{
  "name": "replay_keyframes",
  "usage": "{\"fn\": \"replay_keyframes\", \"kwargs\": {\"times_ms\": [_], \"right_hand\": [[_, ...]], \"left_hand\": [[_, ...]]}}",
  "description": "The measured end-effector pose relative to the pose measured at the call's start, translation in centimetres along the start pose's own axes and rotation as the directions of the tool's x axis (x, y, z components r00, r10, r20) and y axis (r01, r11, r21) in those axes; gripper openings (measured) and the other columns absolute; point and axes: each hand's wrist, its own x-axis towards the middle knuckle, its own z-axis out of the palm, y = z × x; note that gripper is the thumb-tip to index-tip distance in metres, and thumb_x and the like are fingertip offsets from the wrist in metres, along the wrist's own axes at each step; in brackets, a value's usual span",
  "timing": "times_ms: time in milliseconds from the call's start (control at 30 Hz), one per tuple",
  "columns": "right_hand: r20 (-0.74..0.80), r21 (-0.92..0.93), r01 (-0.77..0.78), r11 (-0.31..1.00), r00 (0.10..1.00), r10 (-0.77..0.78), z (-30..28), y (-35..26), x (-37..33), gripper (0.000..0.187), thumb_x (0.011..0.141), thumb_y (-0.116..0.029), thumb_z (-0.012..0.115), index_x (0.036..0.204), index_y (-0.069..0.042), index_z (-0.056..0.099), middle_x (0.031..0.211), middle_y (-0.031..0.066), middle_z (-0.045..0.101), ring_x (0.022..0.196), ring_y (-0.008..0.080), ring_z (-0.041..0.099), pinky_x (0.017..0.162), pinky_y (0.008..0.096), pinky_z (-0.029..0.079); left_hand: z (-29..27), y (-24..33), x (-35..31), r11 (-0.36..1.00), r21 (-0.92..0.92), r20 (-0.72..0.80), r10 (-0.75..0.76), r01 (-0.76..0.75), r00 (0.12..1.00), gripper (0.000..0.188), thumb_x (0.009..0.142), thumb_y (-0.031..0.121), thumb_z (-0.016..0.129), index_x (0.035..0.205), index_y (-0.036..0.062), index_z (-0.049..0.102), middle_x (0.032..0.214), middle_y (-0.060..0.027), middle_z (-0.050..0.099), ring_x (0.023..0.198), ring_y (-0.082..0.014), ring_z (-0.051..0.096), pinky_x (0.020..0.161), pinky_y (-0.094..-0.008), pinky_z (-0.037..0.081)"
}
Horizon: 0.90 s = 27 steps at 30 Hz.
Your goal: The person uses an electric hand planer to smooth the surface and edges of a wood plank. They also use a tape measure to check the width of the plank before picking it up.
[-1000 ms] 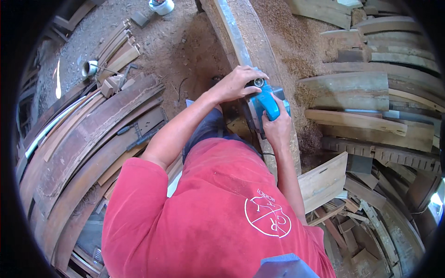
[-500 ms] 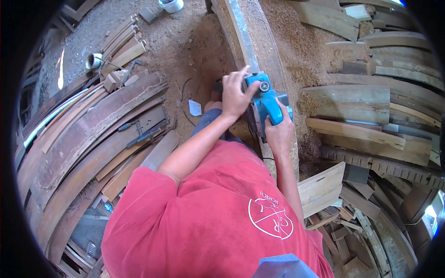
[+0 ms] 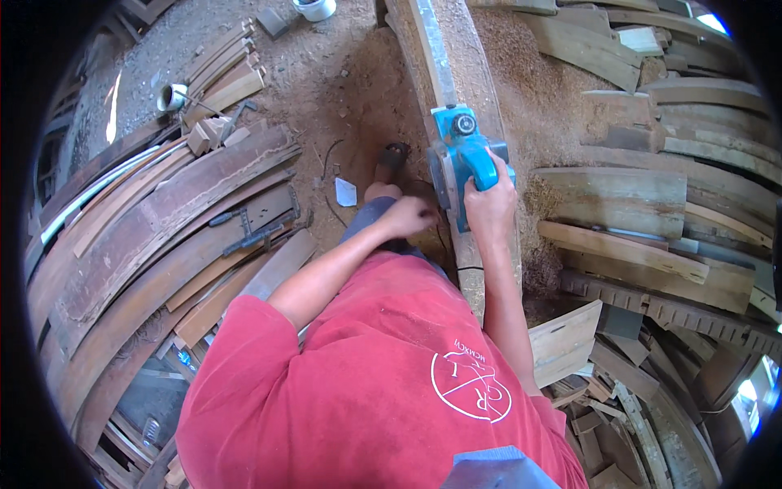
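Note:
A blue electric hand planer (image 3: 463, 155) sits on a long, narrow board (image 3: 436, 57), which lies along a thick wooden beam (image 3: 476, 69). My right hand (image 3: 491, 200) is wrapped round the planer's rear handle. My left hand (image 3: 410, 218) is off the planer, low and close to my body, left of the beam. Its fingers are curled together, and whatever they may hold is hidden. A dark cord (image 3: 444, 236) hangs close by it.
Stacked boards (image 3: 615, 196) fill the right side, with wood shavings (image 3: 538, 106) beside the beam. More planks (image 3: 163, 236) and a clamp (image 3: 252, 232) lie at the left. A white bucket (image 3: 315, 8) stands at the far end. My sandalled foot (image 3: 393, 159) is beside the beam.
My left hand has left the planer's front and come back toward my body, its fingers curling. My right hand stays on the handle. The whole view has shifted slightly.

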Motion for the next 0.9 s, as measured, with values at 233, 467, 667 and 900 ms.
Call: {"fn": "replay_keyframes", "kwargs": {"times_ms": [233, 467, 667, 900], "right_hand": [[-0.043, -0.017, 0.083, 0.996, 0.996, -0.084, 2.1, -2.6, 5.8, 0.054, 0.082, -0.009, 0.071, 0.135, -0.009, 0.066, 0.109, 0.0287, 0.073, 0.104, 0.0481, 0.070, 0.091, 0.0547, 0.056], [-0.060, -0.046, 0.125, 0.991, 0.990, -0.127, 4.0, -7.1, 12.5, 0.046, 0.082, -0.012, 0.071, 0.127, -0.008, 0.072, 0.110, 0.0275, 0.074, 0.106, 0.0469, 0.070, 0.094, 0.0527, 0.056], [-0.098, -0.069, 0.136, 0.988, 0.985, -0.142, 6.1, -9.8, 18.2, 0.038, 0.082, -0.014, 0.069, 0.119, -0.008, 0.075, 0.105, 0.0251, 0.076, 0.103, 0.0440, 0.072, 0.091, 0.0489, 0.057], [-0.092, -0.073, 0.157, 0.985, 0.982, -0.163, 8.7, -14.2, 25.3, 0.038, 0.082, -0.013, 0.069, 0.118, -0.007, 0.074, 0.107, 0.0256, 0.075, 0.105, 0.0448, 0.071, 0.093, 0.0499, 0.056]], "left_hand": [[3.4, 4.4, 0.9, 0.910, -0.373, 0.415, 0.337, -0.180, 0.845, 0.024, 0.094, 0.023, 0.070, 0.109, 0.0081, 0.081, 0.129, -0.0153, 0.073, 0.136, -0.0283, 0.059, 0.113, -0.0403, 0.044], [1.5, 4.3, 2.4, 0.865, -0.501, 0.590, 0.367, -0.031, 0.719, 0.026, 0.100, 0.025, 0.068, 0.111, 0.0057, 0.082, 0.128, -0.0137, 0.075, 0.138, -0.0275, 0.057, 0.110, -0.0369, 0.046], [-5.1, 3.0, 2.9, 0.880, -0.456, 0.630, 0.209, 0.138, 0.748, 0.032, 0.101, 0.027, 0.068, 0.120, 0.0047, 0.079, 0.133, -0.0126, 0.073, 0.139, -0.0257, 0.058, 0.113, -0.0356, 0.044], [-12.1, 2.2, 5.5, 0.963, -0.268, 0.539, 0.180, -0.035, 0.823, 0.048, 0.100, 0.040, 0.066, 0.147, 0.0271, 0.065, 0.165, -0.0270, 0.038, 0.153, -0.0431, 0.034, 0.127, -0.0476, 0.025]]}}
